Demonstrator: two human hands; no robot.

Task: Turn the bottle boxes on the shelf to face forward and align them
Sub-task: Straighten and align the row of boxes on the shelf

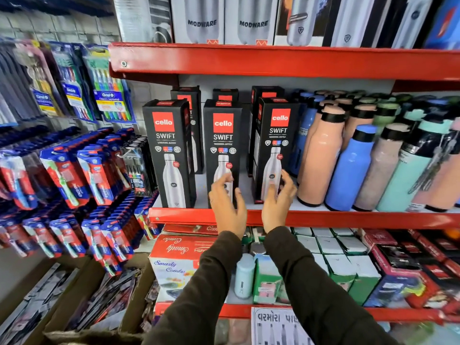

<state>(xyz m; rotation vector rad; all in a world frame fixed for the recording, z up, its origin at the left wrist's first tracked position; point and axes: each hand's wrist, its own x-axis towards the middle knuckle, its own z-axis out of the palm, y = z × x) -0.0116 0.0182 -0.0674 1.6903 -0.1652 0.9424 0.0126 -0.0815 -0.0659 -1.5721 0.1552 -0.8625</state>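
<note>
Three black bottle boxes marked cello SWIFT stand along the front of the red shelf [348,219], fronts facing me: a left box [169,150], a middle box [222,140] and a right box [275,145]. The right box is turned slightly to the left. More black boxes [185,98] stand behind them. My left hand [227,205] is in front of the middle box's lower part, fingers apart. My right hand [277,202] is at the right box's lower front, fingers spread, holding nothing that I can see.
Loose bottles in peach [319,155], blue [351,168] and teal stand right of the boxes. Toothbrush packs [74,170] hang at the left. White Modware boxes [202,21] fill the shelf above, and boxed goods [174,265] the one below.
</note>
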